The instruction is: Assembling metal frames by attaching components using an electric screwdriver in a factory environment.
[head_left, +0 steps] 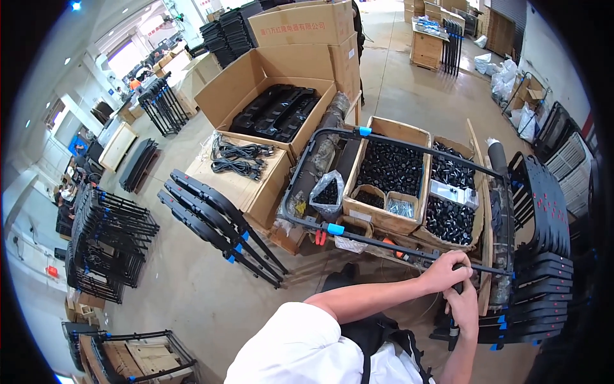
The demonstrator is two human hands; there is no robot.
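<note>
Over parts cartons point(384, 221) — black tubular frame point(409, 250); left hand point(444, 273), fingers curled at near rail point(492, 270), hold unclear; right hand point(464, 308), fingers closed round black handle point(458, 287). Step: seemingly fastening — next calls for steady alignment.

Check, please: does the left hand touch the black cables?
Apart: the head view shows part of the black frame between the left hand and the black cables.
</note>
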